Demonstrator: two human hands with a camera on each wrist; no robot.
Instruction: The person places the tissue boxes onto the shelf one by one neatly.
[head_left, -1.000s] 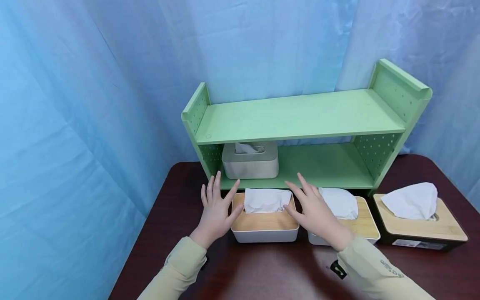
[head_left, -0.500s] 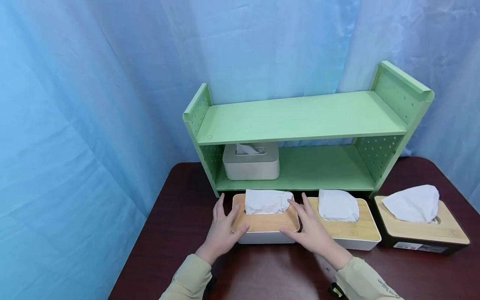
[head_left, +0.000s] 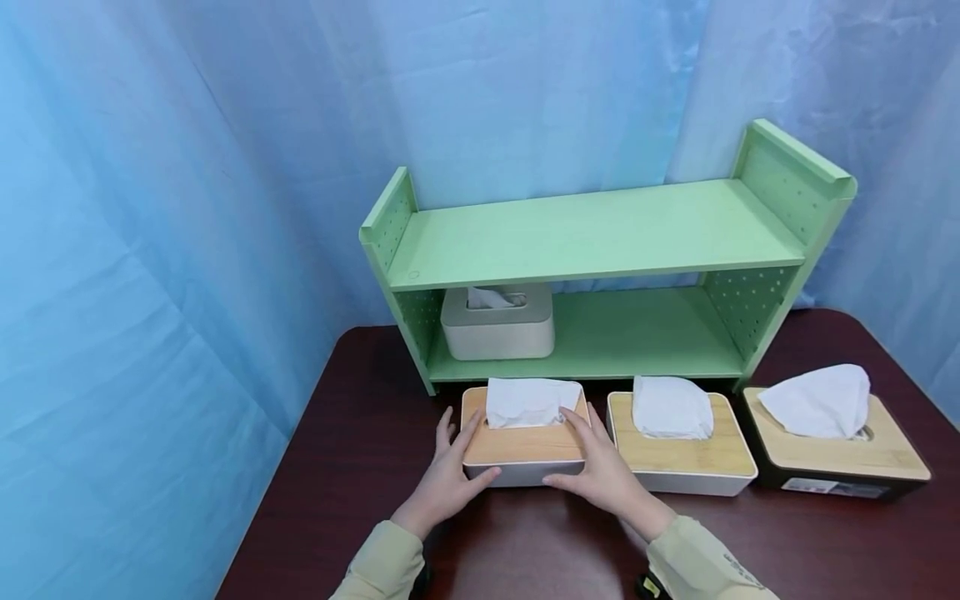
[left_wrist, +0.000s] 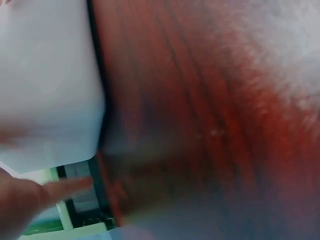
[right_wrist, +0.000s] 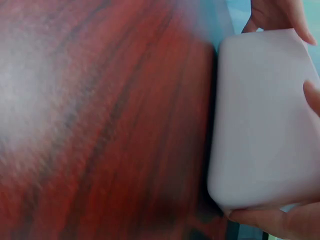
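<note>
Blue curtains (head_left: 270, 167) back the dark table (head_left: 337, 450), where, before the green shelf unit (head_left: 600, 233), the leftmost wood-lidded box (head_left: 525, 447) sits between my left hand (head_left: 446, 478) and right hand (head_left: 604, 473), which grip opposite ends, presumably for balance, leaving its tissue (head_left: 527, 402) uppermost.

One grey-lidded tissue box (head_left: 498, 337), one orange-topped white tissue box (head_left: 522, 473), one yellow-topped white tissue box (head_left: 682, 458) and one black-sided tissue box (head_left: 832, 460) make four. Four white tissues (head_left: 672, 407). One green two-tier shelf (head_left: 600, 233), one bench (head_left: 337, 433). One left hand (head_left: 447, 477), one right hand (head_left: 602, 472), two sleeves (head_left: 385, 557).
</note>
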